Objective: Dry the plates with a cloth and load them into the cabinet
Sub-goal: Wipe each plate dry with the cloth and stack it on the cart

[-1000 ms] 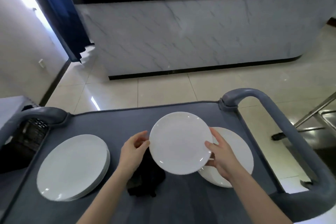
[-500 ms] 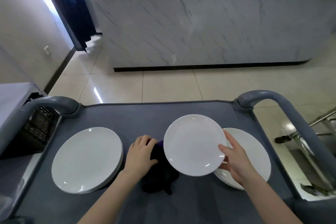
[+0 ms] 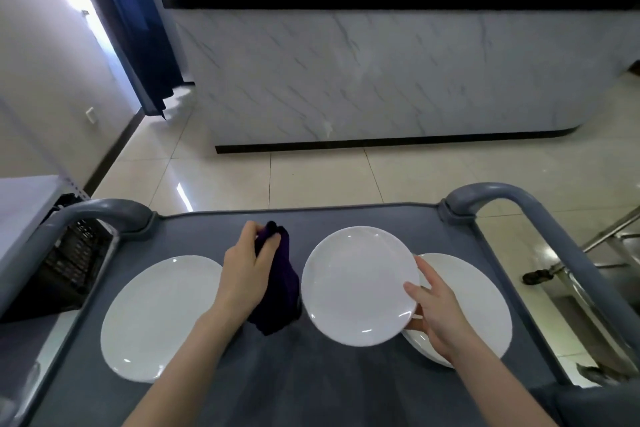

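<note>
My right hand (image 3: 434, 317) grips a white plate (image 3: 358, 284) by its right rim and holds it above the grey cart top (image 3: 311, 385). Under that hand lies a white plate stack (image 3: 481, 302) at the cart's right. My left hand (image 3: 247, 270) pinches a dark purple cloth (image 3: 282, 284) and lifts it, so that it hangs just left of the held plate. A second stack of white plates (image 3: 156, 315) rests at the cart's left.
The cart has grey tube handles at the left (image 3: 100, 215) and right (image 3: 540, 225). A black crate (image 3: 69, 260) stands left of the cart. Beyond it runs a tiled floor and a marble-fronted counter (image 3: 381, 80). Metal frame legs (image 3: 595, 253) stand at the right.
My left hand let go of the plate, took hold of the purple cloth on the cart and raised it. My right hand keeps the plate, shifted slightly right.
</note>
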Tool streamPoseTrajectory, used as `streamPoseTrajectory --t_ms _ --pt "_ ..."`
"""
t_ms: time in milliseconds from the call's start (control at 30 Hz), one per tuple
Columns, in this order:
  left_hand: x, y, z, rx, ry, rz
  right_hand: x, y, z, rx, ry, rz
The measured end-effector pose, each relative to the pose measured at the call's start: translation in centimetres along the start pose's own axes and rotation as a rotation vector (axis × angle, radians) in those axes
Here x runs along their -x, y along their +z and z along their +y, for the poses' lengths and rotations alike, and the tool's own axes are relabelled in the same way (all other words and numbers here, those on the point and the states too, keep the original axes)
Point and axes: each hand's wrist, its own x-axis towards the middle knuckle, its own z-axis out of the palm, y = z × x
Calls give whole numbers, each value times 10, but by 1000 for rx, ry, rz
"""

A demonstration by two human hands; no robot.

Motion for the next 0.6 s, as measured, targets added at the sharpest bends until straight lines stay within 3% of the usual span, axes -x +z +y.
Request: streamPoseTrajectory --t_ms 133,233,300,333,400,467,600 --pt "1 7 38 20 96 13 6 19 -9 -15 -49 -68" --pt "12 25 48 -4 155 -301 12 31 -16 -8 -101 -134" --pt "23 41 39 -166 246 -545 15 35 -19 -5 -129 -173" --pt "26 47 32 -313 333 -563 16 35 -20 -14 -129 -176" --pt "28 47 15 -560 476 -411 17 34 -21 -44 -114 -170" --pt "28 40 2 -675 440 -333 18 32 -20 -97 -96 -160" --pt "42 40 -11 -731 430 -435 17 37 -24 -179 -98 -174"
